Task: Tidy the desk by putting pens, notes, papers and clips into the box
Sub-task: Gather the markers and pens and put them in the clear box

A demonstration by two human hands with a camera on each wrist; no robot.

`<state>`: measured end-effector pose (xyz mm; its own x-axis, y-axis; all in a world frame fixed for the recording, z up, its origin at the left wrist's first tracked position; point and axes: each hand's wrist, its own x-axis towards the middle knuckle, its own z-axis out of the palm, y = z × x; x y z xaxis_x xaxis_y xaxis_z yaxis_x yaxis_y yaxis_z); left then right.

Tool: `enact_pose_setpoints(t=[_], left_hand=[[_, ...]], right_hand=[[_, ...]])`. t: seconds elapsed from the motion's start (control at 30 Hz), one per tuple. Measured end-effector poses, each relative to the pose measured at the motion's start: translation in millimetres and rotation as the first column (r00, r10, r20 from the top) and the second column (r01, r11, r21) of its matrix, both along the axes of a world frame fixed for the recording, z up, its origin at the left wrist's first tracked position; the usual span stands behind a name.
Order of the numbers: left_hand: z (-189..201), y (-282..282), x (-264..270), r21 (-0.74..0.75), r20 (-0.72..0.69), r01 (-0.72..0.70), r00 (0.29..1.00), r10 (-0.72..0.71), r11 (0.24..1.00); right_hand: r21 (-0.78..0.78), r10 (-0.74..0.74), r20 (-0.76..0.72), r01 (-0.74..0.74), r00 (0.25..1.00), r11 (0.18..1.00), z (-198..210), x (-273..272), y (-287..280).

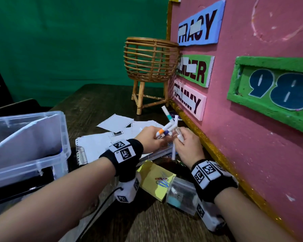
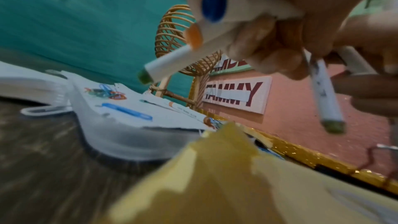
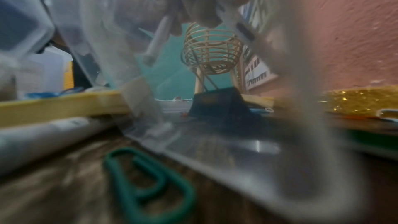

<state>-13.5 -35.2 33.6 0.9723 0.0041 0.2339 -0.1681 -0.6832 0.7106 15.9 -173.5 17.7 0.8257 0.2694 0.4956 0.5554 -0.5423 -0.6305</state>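
Left hand (image 1: 150, 137) and right hand (image 1: 187, 145) each grip white marker pens (image 1: 166, 129); consolidate into one fist, then carry to clear plastic box (image 1: 59, 137).

White markers (image 1: 166, 130) bunched askew above scattered white papers (image 1: 94, 145), clear box (image 1: 24, 142) at left.

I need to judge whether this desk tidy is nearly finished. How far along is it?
Early, it seems. The clear box shows no tidied items from this angle, though its inside is partly hidden. In hand: the left hand and right hand together hold a bunch of pens. Left on the desk: white papers, the yellow notes and the paper clips lying on them.
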Motion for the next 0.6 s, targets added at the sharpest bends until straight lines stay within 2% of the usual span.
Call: enact_pose_setpoints(t=[0.07,0.13,0.17,0.23,0.33,0.43,0.6], left_hand=[[0.5,7.1,10.5,0.014,0.022,-0.138,0.990,0.138,0.990],[-3.7,17.5,22.1,0.213,0.025,-0.281,0.959,0.282,0.936],[-6.8,22.0,27.3,0.309,0.000,-0.310,0.946,0.326,0.899],[-13.8,29.5,36.6,0.448,-0.098,-0.271,0.932,0.348,0.852],[-19.3,36.4,43.9,0.569,-0.204,-0.162,0.922,0.329,0.806],[-21.5,38.6,47.6,0.604,-0.243,-0.101,0.921,0.304,0.791],[-24.1,41.9,51.9,0.596,-0.258,-0.102,0.915,0.310,0.796]], right_hand=[[-0.051,-0.156,0.004,0.156,0.988,0.986,-1.2,3.7,-1.7],[-0.118,-0.271,-0.028,0.266,0.962,0.957,-1.7,5.9,-3.2],[-0.154,-0.291,-0.047,0.281,0.956,0.947,-1.6,6.4,-3.7],[-0.200,-0.296,-0.065,0.278,0.953,0.940,-2.2,6.9,-3.3],[-0.193,-0.296,-0.075,0.277,0.952,0.941,-2.0,7.8,-2.3],[-0.166,-0.301,-0.100,0.282,0.948,0.945,-1.6,7.4,-0.9],[-0.203,-0.285,-0.078,0.265,0.955,0.943,-1.6,6.4,-0.9]])
